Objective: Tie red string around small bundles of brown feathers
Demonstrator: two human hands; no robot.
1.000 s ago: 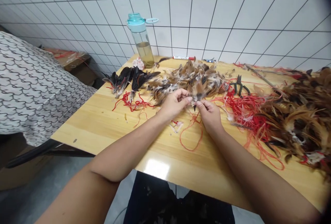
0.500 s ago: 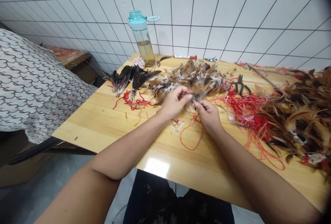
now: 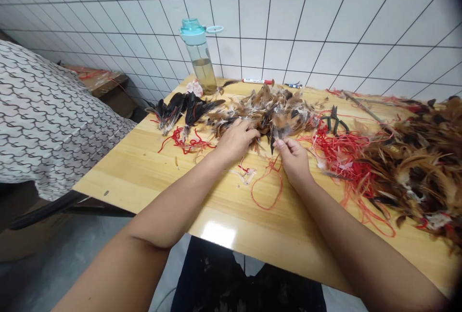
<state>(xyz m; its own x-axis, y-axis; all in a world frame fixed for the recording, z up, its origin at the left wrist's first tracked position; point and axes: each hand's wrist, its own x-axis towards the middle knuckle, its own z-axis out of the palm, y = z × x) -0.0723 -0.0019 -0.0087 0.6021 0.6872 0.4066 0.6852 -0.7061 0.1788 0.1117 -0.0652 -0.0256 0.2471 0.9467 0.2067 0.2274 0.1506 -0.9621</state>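
Two hands are working at a brown feather bunch lying mid-table. Left hand is closing narrowly, fingers curled down over the bunch's near edge. Right hand is pinching a dark feather tip tightly between thumb and forefinger, the tip still joined to the bunch as far as can be told. Print is showing on a white marker with a red cap, but it is too small to read. A small pen is lying just beside it. Counting: one water bottle with a teal lid, standing by the wall and holding yellowish liquid; one pair of pliers lying right of the bunch; two black feather clusters lying left of it; one large feather heap covering the right end. Red string is tangling through the heap, and one loose string loop is lying just below the hands. The glossy wooden table is standing against a white grid-tiled wall, with patterned cloth draping at left and a grey floor showing beneath
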